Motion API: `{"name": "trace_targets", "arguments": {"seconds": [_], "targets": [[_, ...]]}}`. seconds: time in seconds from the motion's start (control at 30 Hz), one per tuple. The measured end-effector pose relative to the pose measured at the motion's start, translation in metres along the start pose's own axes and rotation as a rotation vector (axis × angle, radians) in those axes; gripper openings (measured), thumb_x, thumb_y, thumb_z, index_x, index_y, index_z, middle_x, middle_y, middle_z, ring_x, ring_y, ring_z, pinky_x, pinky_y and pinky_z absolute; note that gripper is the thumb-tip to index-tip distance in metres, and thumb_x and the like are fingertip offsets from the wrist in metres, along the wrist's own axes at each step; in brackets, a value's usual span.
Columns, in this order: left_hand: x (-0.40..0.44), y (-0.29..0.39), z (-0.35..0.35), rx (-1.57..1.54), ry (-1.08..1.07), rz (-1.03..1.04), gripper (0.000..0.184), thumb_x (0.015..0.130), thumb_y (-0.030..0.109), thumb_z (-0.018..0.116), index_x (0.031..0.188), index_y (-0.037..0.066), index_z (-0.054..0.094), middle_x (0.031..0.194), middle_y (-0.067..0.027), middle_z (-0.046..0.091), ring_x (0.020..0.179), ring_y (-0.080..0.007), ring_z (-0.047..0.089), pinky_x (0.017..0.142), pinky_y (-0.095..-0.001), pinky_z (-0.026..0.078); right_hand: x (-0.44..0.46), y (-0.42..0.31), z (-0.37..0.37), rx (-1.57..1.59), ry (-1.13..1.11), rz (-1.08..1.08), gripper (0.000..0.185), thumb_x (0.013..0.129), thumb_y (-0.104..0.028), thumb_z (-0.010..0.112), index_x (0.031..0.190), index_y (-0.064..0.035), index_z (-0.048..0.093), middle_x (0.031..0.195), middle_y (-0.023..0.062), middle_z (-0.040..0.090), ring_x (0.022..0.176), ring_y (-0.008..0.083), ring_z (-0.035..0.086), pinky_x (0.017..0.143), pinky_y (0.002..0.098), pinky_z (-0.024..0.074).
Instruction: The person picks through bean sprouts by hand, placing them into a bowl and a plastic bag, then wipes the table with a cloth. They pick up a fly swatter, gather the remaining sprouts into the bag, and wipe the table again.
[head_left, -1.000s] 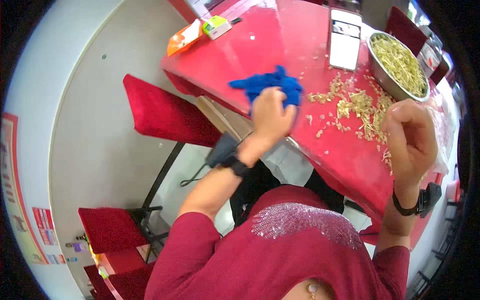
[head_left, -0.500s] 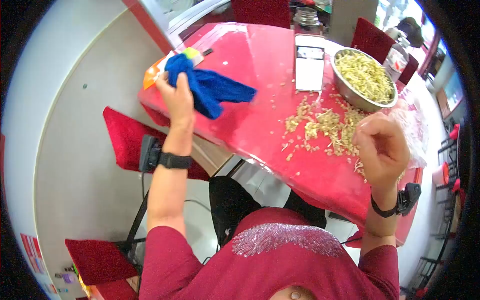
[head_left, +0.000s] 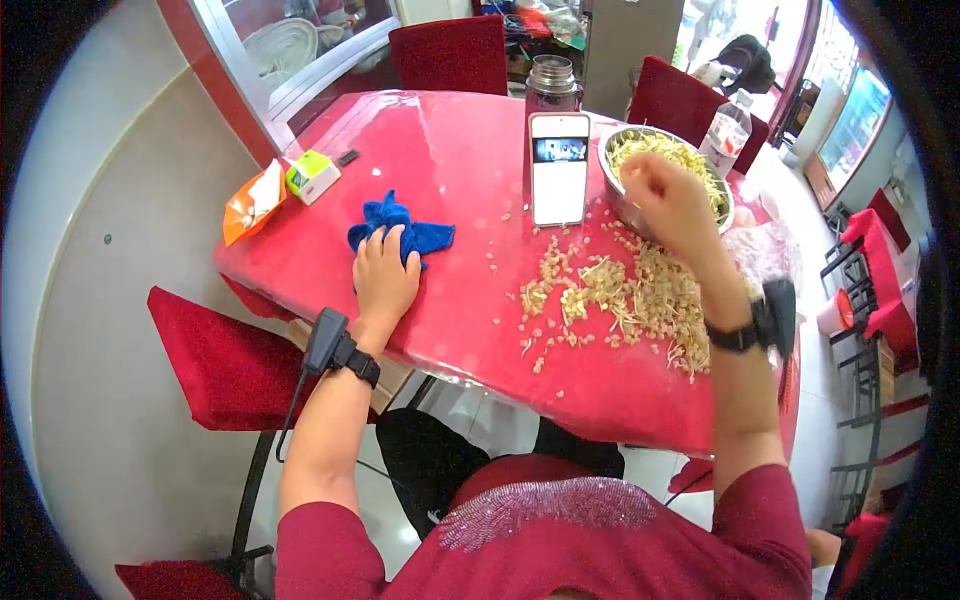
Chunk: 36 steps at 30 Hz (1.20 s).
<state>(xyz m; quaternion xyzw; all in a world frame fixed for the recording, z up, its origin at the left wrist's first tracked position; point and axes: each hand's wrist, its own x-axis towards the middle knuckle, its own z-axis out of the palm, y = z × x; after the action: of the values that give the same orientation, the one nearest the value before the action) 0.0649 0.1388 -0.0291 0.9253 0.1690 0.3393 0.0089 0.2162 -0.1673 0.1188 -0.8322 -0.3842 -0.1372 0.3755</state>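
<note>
On the left part of the red-covered table [head_left: 460, 290], my left hand [head_left: 385, 275] presses down on a bunched blue cloth [head_left: 425, 238], fingers curled over its near side. My right hand [head_left: 665, 200] is raised in front of a metal bowl [head_left: 725, 215] heaped with bean sprouts [head_left: 640, 145]. Its fingers are closed, and whatever they may hold is hidden. Loose bean sprout bits and hulls [head_left: 640, 300] lie scattered below that hand.
A phone [head_left: 560, 180] leans upright before a glass jar [head_left: 553, 85]. An orange tray [head_left: 240, 215], a green-and-white box [head_left: 313, 178] and a small black object [head_left: 348, 157] stand at the left edge. A plastic bottle [head_left: 728, 130] and clear plastic bag [head_left: 765, 250] are at right.
My left hand has lowered the blue cloth from the air onto the table, where it is bunched up. The right hand has moved up, in front of the bowl. The view has shifted.
</note>
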Motion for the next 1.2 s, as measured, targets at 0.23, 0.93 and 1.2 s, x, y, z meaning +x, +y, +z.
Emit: {"name": "trace_targets", "arguments": {"seconds": [0.23,0.93,1.2], "targets": [[0.001,0.012,-0.013,0.016,0.023,-0.071,0.043,0.073,0.023,0.056,0.112,0.008,0.046,0.114,-0.0155,0.046,0.106,-0.0348,0.041,0.084,-0.0449,0.037,0.087,0.060,0.034,0.082,-0.044,-0.079,0.020,0.076,-0.015,0.057,0.089,0.0005,0.057,0.075,0.0110,0.060,0.070,0.0175,0.057,0.064,0.0285,0.0444],[0.001,0.012,-0.018,-0.042,0.059,-0.129,0.044,0.071,0.024,0.058,0.111,0.009,0.046,0.112,-0.0142,0.046,0.103,-0.0324,0.042,0.084,-0.0435,0.037,0.110,0.080,0.041,0.210,-0.295,0.080,0.013,0.085,-0.014,0.051,0.092,-0.0053,0.056,0.067,-0.0066,0.048,0.058,0.0011,0.044,0.050,0.0160,0.0340],[0.000,0.012,-0.016,-0.043,0.061,-0.156,0.046,0.071,0.024,0.059,0.113,0.009,0.045,0.114,-0.0151,0.046,0.105,-0.0339,0.041,0.085,-0.0450,0.036,0.101,0.059,0.046,0.314,-0.258,0.024,0.018,0.084,-0.015,0.051,0.091,0.0002,0.056,0.068,-0.0018,0.051,0.060,0.0063,0.045,0.054,0.0199,0.0374]]}}
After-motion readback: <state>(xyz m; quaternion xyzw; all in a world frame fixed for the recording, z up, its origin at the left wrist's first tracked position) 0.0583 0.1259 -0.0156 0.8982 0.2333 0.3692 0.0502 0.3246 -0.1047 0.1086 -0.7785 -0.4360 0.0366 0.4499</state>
